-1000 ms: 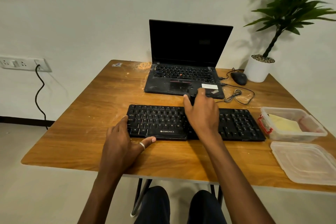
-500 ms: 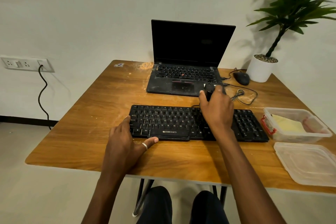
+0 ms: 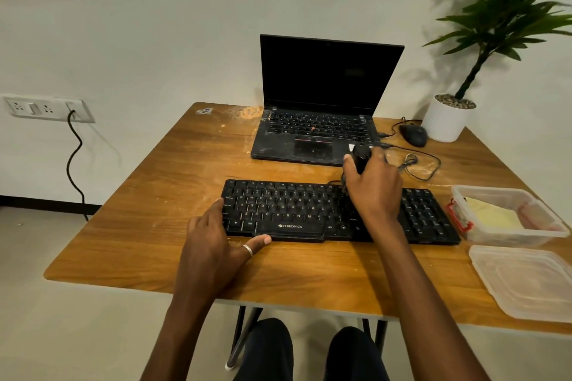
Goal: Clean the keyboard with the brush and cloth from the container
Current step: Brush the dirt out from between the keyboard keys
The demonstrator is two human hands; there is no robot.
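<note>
Head view: the black keyboard (image 3: 294, 210) lies on the wooden table (image 3: 154, 195), close to the person. The right hand (image 3: 374, 192) is curled round the black brush (image 3: 360, 159), above the keyboard's right-middle part. The left hand (image 3: 213, 244), with fingers nearly straight, rests against the keyboard's left end. Just beside its right end stands the open container (image 3: 507, 235) with the yellow cloth (image 3: 492, 216) inside.

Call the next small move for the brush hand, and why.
Probably drag the brush rightward across the number pad. The right hand grips it at the back row of the keyboard, just left of that block, and the left hand steadies the left end.
</note>
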